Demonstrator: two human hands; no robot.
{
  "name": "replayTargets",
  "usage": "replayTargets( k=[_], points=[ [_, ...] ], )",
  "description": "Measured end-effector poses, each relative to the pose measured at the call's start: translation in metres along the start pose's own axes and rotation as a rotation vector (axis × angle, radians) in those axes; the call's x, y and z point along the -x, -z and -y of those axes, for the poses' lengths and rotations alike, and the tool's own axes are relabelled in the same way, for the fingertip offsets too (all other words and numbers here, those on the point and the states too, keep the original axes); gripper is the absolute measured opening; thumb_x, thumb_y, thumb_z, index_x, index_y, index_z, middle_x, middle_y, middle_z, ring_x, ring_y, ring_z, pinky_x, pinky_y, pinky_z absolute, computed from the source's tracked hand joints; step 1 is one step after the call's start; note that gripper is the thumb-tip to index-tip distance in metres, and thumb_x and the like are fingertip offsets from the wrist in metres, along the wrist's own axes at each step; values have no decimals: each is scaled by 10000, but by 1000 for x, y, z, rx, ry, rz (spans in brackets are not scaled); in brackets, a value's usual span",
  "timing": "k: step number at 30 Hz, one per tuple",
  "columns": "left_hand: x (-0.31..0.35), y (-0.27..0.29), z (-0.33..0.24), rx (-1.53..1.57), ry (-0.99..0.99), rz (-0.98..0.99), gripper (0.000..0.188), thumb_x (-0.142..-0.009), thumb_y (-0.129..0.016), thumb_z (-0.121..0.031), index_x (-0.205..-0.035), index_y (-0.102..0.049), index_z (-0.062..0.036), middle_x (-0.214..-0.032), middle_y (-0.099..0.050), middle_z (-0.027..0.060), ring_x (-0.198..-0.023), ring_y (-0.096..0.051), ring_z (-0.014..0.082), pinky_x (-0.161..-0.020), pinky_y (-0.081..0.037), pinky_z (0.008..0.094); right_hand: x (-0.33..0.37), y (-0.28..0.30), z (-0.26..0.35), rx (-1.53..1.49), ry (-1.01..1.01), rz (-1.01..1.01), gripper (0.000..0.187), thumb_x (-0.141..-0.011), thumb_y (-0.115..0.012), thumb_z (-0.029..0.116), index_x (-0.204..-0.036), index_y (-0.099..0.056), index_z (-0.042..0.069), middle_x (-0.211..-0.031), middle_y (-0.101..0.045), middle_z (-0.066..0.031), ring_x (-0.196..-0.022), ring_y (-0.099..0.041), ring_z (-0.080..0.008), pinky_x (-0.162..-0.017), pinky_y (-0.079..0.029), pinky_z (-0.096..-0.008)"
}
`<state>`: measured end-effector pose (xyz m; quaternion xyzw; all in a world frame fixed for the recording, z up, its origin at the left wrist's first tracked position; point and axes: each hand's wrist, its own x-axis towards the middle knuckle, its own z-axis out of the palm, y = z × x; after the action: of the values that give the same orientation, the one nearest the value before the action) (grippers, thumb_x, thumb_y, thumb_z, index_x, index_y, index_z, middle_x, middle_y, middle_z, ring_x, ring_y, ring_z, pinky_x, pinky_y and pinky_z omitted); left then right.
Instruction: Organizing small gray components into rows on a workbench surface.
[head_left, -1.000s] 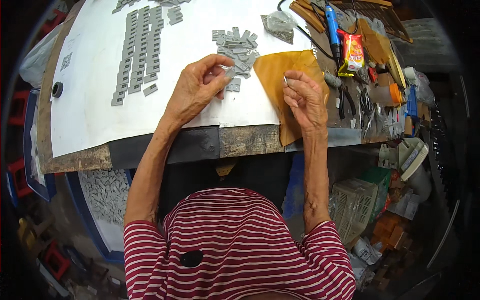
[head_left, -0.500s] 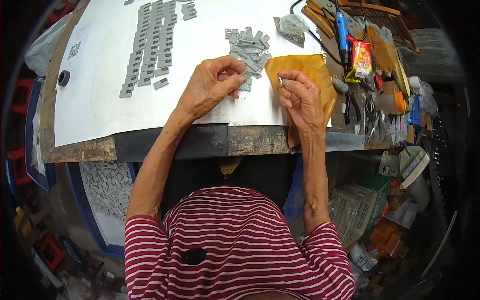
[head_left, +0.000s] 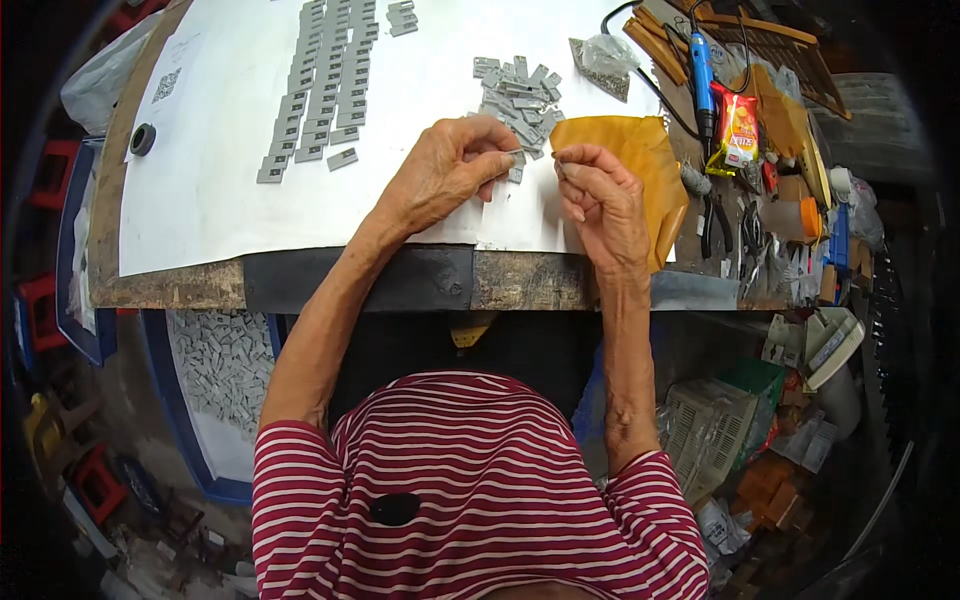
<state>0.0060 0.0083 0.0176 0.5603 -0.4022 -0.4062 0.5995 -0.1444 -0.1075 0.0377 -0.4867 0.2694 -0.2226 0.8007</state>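
Observation:
My left hand [head_left: 452,172] hovers over the white sheet at the near side of a loose pile of small grey rectangular pieces [head_left: 515,95]. Its thumb and forefinger are pinched together; what lies between them is too small to make out. A short gap to the right, my right hand [head_left: 606,205] is also closed in a pinch, its fingertips turned toward the left hand. Whatever it grips is hidden. Beside and behind the right hand lies a yellow-brown sheet [head_left: 640,160]. Further left, overlapping columns of similar grey pieces [head_left: 325,85] run away from me.
A white sheet [head_left: 200,220] covers the worktable. To the right are a blue corded tool [head_left: 703,75], a red-and-yellow packet [head_left: 738,128] and pliers [head_left: 716,225]. A black ring [head_left: 143,139] sits at left. Below, a blue tray [head_left: 185,400] holds many grey pieces.
My hands have come closer together, the right one moving in toward the left. The small silvery piece at the right fingertips no longer shows. The whole view has shifted slightly.

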Motion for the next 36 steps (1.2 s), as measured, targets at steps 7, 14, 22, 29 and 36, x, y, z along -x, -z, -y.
replayTargets(
  k=[7, 14, 22, 29, 36],
  points=[
    [0, 0, 3, -1, 2, 26, 183, -823, -491, -56, -926, -599, 49, -691, -561, 42, -548, -490, 71, -515, -434, 206, 3, -10, -4, 110, 15, -19, 134, -764, -563, -12, -894, -579, -42, -676, -537, -18, -535, -447, -51, -440, -346, -167],
    [-1, -2, 7, -63, -41, 28, 196, -808, -489, -59, -938, -607, 28, -663, -551, 39, -555, -490, 78, -520, -429, 224, 4, -18, -8, 250, 37, -45, 116, -761, -571, -14, -875, -562, -34, -637, -525, -12, -495, -453, -49, -422, -356, -177],
    [1, 0, 3, -124, 10, 87, 200, -830, -502, -72, -986, -586, 21, -756, -565, 29, -618, -478, 74, -597, -436, 209, 4, -18, -12, 388, 55, -44, 100, -752, -589, -14, -840, -542, -24, -627, -518, -5, -476, -458, -49, -401, -359, -183],
    [1, 1, 4, -154, -14, 98, 200, -814, -519, -75, -982, -592, 6, -757, -574, 32, -614, -483, 76, -595, -443, 212, 3, -16, -12, 391, 31, -30, 97, -752, -586, -20, -837, -540, -27, -618, -516, -7, -473, -458, -48, -401, -355, -181],
    [1, 1, 3, -147, 8, 112, 195, -812, -518, -68, -979, -587, 4, -742, -567, 31, -612, -485, 73, -587, -446, 210, 1, -16, -14, 411, 46, -9, 108, -753, -587, -21, -844, -530, -29, -607, -514, -5, -475, -459, -52, -413, -363, -183]
  ],
)
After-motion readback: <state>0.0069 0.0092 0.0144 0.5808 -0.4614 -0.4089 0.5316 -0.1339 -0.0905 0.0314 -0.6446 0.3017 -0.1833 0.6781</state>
